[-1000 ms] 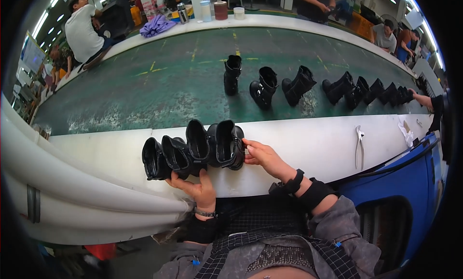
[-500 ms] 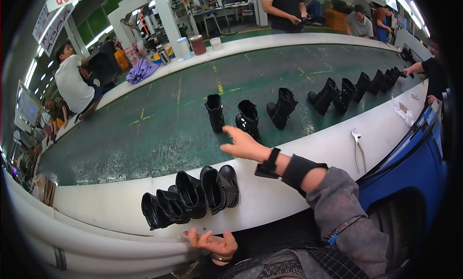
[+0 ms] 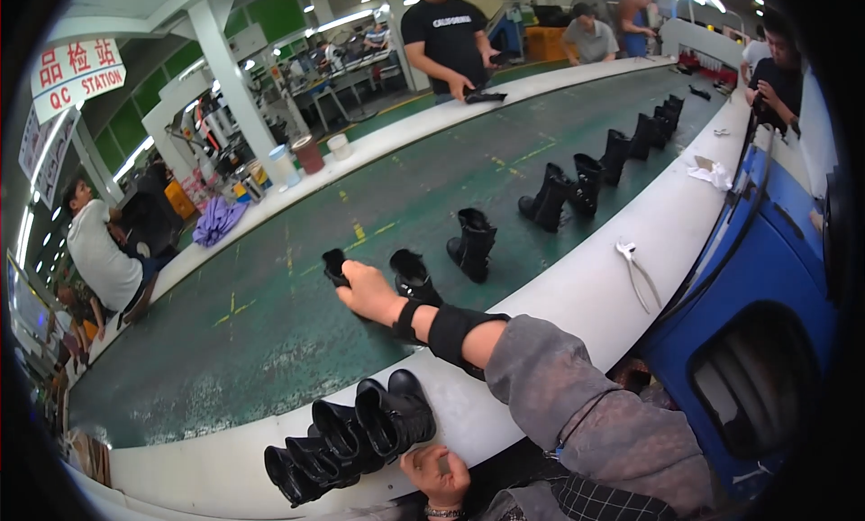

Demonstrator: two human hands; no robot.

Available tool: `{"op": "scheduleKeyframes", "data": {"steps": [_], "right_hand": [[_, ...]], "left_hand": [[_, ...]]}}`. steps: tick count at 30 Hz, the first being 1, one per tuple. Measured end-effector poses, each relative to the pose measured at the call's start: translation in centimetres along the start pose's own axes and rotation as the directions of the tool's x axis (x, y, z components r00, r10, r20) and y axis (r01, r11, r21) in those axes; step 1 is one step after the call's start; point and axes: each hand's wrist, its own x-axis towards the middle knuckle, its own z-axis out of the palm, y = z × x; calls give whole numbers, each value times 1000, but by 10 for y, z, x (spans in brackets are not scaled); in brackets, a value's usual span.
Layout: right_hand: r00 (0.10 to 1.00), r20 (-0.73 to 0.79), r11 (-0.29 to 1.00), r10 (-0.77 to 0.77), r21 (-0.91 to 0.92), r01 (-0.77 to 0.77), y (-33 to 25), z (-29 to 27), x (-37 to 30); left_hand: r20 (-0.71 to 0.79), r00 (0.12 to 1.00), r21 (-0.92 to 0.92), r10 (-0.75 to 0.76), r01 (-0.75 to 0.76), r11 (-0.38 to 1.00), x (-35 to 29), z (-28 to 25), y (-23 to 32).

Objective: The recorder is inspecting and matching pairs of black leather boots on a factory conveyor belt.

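Right hand (image 3: 365, 291) has moved to the leftmost far boot (image 3: 334, 265), its grip I cannot tell, left hand (image 3: 437, 475) empty; a rightward swing could topple the neighbouring boot (image 3: 411, 270).

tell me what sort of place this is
Probably a shoe factory: black boots stand in a row on a long green work surface, a metal hand tool lies on its white ledge, and several people are around it.

Right arm (image 3: 577, 390): outstretched | right grip (image 3: 368, 293): back uppermost | left grip (image 3: 437, 476): loosely curled
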Motion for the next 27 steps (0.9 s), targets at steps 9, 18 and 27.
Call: {"op": "scheduleKeyframes", "data": {"steps": [9,18,27], "right_hand": [[993,105,998,-57,22,55,-105,-216,-110],[978,23,976,207,57,-208,-105,-285,-219],[893,47,893,448,-68,-444,-72,-266,-229]], "left_hand": [[-38,959,-241,-281,264,934,-4,-3,2],[-49,981,-31,-188,187,982,8,-6,5],[-34,937,-6,-347,347,938,50,12,30]]}}
